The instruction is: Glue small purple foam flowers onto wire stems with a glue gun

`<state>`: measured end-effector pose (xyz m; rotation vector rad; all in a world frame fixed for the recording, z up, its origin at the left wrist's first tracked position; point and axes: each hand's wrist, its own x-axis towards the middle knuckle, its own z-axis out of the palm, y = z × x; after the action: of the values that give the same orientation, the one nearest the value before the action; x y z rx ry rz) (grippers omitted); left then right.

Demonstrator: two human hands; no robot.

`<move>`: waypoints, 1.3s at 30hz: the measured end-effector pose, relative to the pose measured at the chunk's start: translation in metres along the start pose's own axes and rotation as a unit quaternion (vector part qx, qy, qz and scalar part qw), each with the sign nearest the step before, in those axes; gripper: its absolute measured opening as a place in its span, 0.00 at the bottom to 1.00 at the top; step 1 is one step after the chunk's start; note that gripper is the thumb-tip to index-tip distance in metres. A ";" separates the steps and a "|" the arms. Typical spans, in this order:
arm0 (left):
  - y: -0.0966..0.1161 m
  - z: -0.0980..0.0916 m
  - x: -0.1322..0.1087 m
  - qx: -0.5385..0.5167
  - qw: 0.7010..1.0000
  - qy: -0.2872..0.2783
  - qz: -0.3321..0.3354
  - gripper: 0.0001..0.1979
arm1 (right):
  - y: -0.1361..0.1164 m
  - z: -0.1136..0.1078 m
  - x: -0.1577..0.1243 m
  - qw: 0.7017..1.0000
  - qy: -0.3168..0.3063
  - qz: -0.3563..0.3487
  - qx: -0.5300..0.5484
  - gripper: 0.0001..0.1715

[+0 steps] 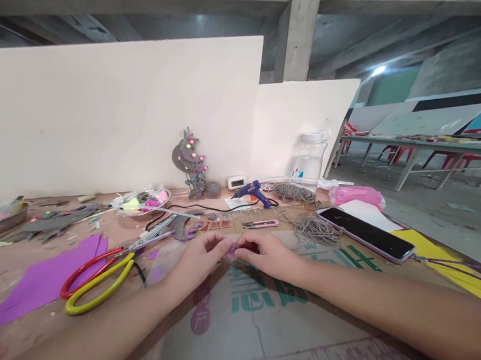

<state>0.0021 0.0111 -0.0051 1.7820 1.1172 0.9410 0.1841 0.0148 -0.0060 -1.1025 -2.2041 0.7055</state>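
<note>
Both hands meet at the middle of the table, over a printed cardboard sheet (pixel 241 332). My left hand (pixel 204 254) pinches a small purple piece (pixel 232 250) from the left, its exact kind too small to tell. From the right, my right hand (pixel 265 253) pinches the same piece between thumb and fingers. Just beyond the hands lie pink thread snips (pixel 260 224). A grey crescent-shaped felt piece (pixel 181 227) with small purple bits lies past my left hand. Scissors (pixel 98 281) with one red and one yellow handle rest left of it.
Purple sheets (pixel 54 273) lie at the left. Behind are a blue glue gun (pixel 251 193), a small digital clock (pixel 236 182), a grey hanging ornament (pixel 190 161) and a plastic jug (pixel 309 159). Grey yarn (pixel 317 228), a phone (pixel 366 233) and yellow sheets (pixel 453 265) occupy the right.
</note>
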 end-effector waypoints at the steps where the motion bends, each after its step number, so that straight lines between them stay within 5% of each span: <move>1: 0.001 0.000 -0.001 0.011 1.000 0.003 -0.001 0.14 | 0.000 0.000 0.000 1.000 -0.001 0.002 0.002 0.10; 39: 0.009 0.001 -0.004 0.027 0.999 0.012 -0.015 0.10 | 0.000 -0.004 0.001 0.993 0.037 0.029 0.110 0.15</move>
<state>0.0050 0.0042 0.0020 1.7968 1.1911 0.9244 0.1863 0.0162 -0.0035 -1.0645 -1.9855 0.8952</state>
